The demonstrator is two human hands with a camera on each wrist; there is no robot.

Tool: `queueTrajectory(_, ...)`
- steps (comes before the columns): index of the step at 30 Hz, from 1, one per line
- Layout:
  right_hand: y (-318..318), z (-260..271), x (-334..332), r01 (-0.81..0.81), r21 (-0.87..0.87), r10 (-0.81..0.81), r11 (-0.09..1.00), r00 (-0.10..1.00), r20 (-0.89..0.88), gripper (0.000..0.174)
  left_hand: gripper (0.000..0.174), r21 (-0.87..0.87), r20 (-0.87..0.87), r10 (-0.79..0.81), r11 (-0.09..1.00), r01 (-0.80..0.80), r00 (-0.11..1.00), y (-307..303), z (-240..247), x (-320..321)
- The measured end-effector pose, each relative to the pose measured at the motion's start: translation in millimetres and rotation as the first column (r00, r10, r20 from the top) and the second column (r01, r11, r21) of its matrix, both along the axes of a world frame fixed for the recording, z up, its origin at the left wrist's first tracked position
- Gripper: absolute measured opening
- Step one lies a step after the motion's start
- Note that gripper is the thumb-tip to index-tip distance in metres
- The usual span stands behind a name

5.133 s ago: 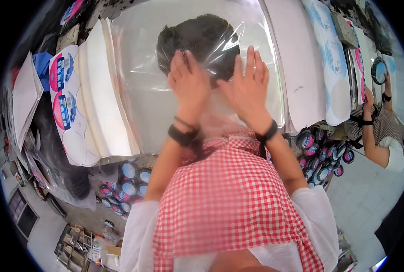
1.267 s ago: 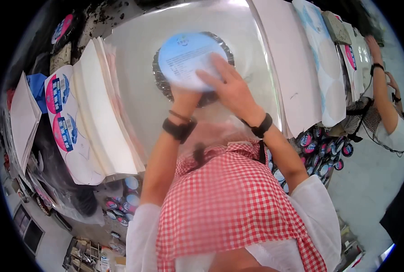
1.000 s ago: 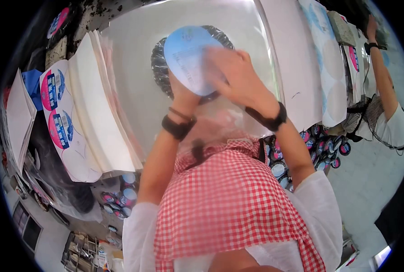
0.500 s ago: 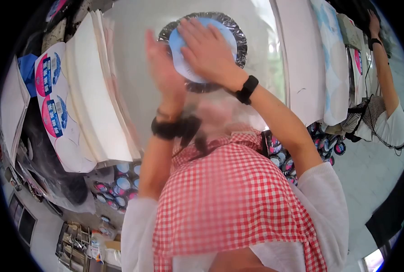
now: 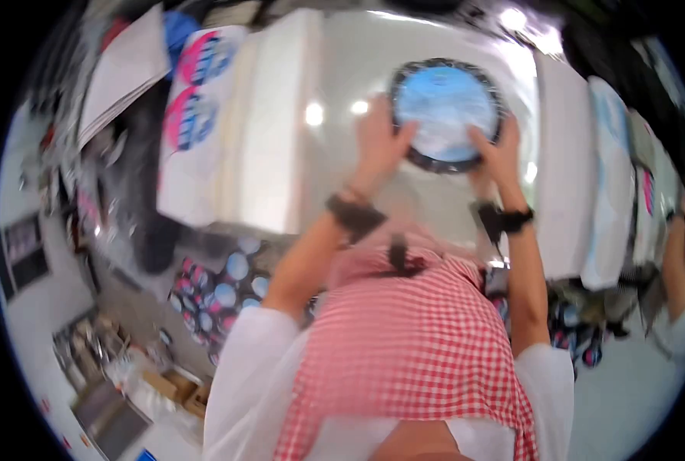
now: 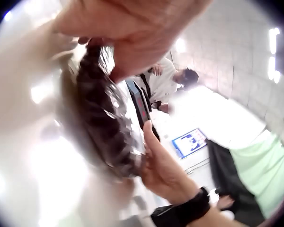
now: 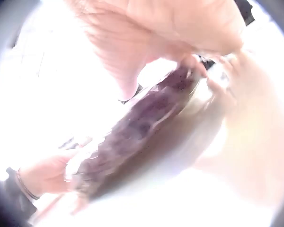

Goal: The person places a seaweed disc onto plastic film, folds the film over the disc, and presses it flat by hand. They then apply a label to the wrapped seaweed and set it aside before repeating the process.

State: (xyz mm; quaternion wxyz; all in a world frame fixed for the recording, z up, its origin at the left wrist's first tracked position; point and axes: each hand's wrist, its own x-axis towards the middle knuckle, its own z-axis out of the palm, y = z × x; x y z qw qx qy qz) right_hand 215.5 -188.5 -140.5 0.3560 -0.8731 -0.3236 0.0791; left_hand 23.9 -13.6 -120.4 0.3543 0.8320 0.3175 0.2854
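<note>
Both hands on one dark film-wrapped disc (image 5: pixel 444 166), over the glossy worktop (image 5: pixel 346 65), blue label (image 5: pixel 444 111) face up on top. Left hand (image 5: pixel 379 146) and right hand (image 5: pixel 502 157) are clamped on opposite edges: thumbs over the top, fingers round the rim, their tips partly hidden. Can't tell if the underside touches the worktop. Risks, my read: label creeps off-centre if it's loose under the thumbs; slick film slips if one side grips harder and the disc tips; film splits at the bunched rim if fingertips dig in. Count: 1 disc, 1 blue label, 2 hands, 2 black wristbands (image 5: pixel 355 217), 2 pink-and-blue prints (image 5: pixel 191 117) on the sheet at the left, 1 other person's arm (image 5: pixel 674 265) at the right edge. Small packs (image 5: pixel 237 266) heaped below: many, too blurred to count.
</note>
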Motion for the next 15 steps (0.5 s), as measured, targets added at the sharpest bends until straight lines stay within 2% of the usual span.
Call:
queueTrajectory(1, 18.1, 81.9, -31.7, 0.098, 0.399, 0.103, 0.912, 0.887, -0.451, 0.076, 0.057, 0.14, 0.022, 0.003, 0.99, -0.006, 1.0, 5.7, -5.1, 3.2)
queueTrajectory(2, 12.4, 80.8, -25.7, 0.176, 0.537, 0.232, 0.825, 0.762, -0.605, 0.068, 0.054, 0.265, 0.037, -0.005, 0.964, -0.005, 0.999, 14.7, -10.0, -2.1)
queueTrajectory(3, 18.4, 111.2, -42.2, 0.049, 0.619, 0.283, 0.784, 0.86, -0.426, 0.06, 0.048, 0.318, 0.019, -0.074, 0.946, 0.064, 0.997, 29.6, -0.3, -18.4)
queueTrajectory(4, 16.8, 124.1, -47.8, -0.211, 0.589, 0.368, 0.78, 0.916, -0.159, 0.056, 0.039, 0.292, 0.02, -0.034, 0.956, 0.027, 0.999, 43.1, 26.5, -38.4)
queueTrajectory(5, 15.5, 136.9, -53.1, -0.428, 0.522, 0.433, 0.738, 0.893, 0.12, 0.053, 0.029, 0.265, 0.021, 0.005, 0.964, -0.01, 1.0, 56.9, 53.2, -58.2)
queueTrajectory(6, 18.2, 126.2, -51.6, -0.588, 0.192, 0.442, 0.786, 0.751, 0.491, 0.051, 0.016, 0.169, 0.031, 0.149, 0.974, -0.152, 0.988, 73.0, 85.7, -83.1)
queueTrajectory(7, 24.3, 123.5, -58.2, -0.617, 0.007, 0.503, 0.787, 0.648, 0.572, 0.053, 0.013, 0.163, 0.014, 0.373, 0.915, -0.37, 0.928, 107.5, 73.0, -116.1)
queueTrajectory(8, 26.9, 120.1, -66.0, -0.611, -0.184, 0.57, 0.77, 0.53, 0.628, 0.054, 0.014, 0.449, -0.206, 0.528, 0.799, -0.399, 0.824, 137.5, 72.3, -149.9)
queueTrajectory(9, 21.3, 101.2, -73.6, -0.65, -0.217, 0.682, 0.728, 0.658, 0.319, 0.066, 0.016, 0.57, -0.165, 0.572, 0.72, -0.395, 0.804, 162.3, 61.4, -182.6)
queueTrajectory(10, 20.6, 98.7, -79.6, -0.64, -0.241, 0.683, 0.729, 0.66, 0.312, 0.068, 0.02, 0.677, -0.121, 0.608, 0.628, -0.383, 0.784, 176.9, 49.6, -206.3)
queueTrajectory(13, 24.5, 84.5, -88.8, -0.596, -0.293, 0.664, 0.748, 0.678, 0.317, 0.078, 0.02, 0.694, -0.138, 0.559, 0.643, -0.323, 0.817, 189.4, 34.2, -223.9)
queueTrajectory(15, 24.7, 84.4, -89.7, -0.587, -0.308, 0.663, 0.748, 0.68, 0.314, 0.077, 0.022, 0.703, -0.179, 0.543, 0.654, -0.279, 0.821, 189.7, 29.8, -226.0)
